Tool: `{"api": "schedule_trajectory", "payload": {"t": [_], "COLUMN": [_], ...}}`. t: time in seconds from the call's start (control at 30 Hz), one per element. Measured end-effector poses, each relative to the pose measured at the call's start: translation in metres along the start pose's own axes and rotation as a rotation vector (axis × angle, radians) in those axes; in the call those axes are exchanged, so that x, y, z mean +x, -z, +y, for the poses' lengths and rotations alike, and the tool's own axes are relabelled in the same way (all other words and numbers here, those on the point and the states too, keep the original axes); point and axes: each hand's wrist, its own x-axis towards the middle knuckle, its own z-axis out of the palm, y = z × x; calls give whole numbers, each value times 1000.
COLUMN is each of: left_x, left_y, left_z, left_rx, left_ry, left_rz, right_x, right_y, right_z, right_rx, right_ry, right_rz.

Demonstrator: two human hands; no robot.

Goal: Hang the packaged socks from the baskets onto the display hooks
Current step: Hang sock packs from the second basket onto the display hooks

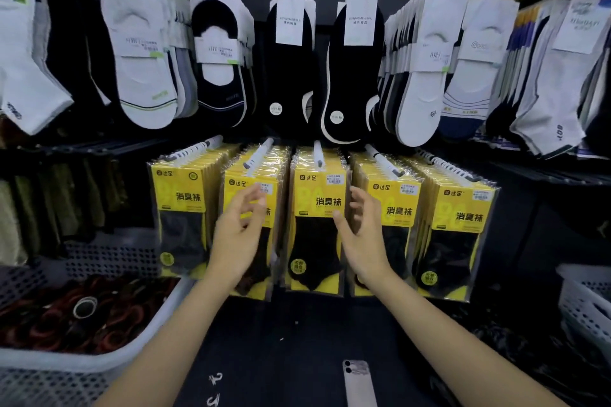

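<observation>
A phone lies flat on the dark worktop, probably parked there to free both hands. At the left edge is a white perforated plastic basket heaped with soft dark and reddish socks, within easy reach for restocking. A second perforated basket shows at the far right.

Both arms reach forward. The left hand, blurred, has its fingers loosely spread and holds nothing. The right hand is likewise spread, its thumb at the edge of the middle stack; whether it touches is unclear. I judge they are squaring up a pack just hung.

The packaged socks hang in five tight stacks. They are flat, glossy clear sleeves with yellow card fronts and black socks inside. The display hooks are slim white-tipped pegs that run through the pack tops, so each stack faces out. Farther back, an upper row of carded socks hangs in soft white and black knit.
</observation>
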Motion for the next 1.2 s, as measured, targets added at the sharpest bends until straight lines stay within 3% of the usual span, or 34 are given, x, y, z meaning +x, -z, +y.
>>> {"api": "schedule_trajectory", "payload": {"t": [0.1,0.23,0.33,0.8,1.2], "left_x": [16,25,20,51,55], "left_y": [21,27,22,15,14], "left_z": [-19,-52,-62,-77,-75], "left_rx": [19,36,-6,-151,-169], "left_ry": [1,198,204,238,237], "left_rz": [153,24,-56,-91,-68], "right_x": [-2,-5,-4,27,29], "right_y": [-17,-56,-85,-137,-137], "right_z": [-8,-12,-14,-11,-18], "right_rx": [16,113,155,313,269], "right_ry": [12,-157,-175,-235,-261], "right_rz": [-70,-332,-407,-188,-153]}}
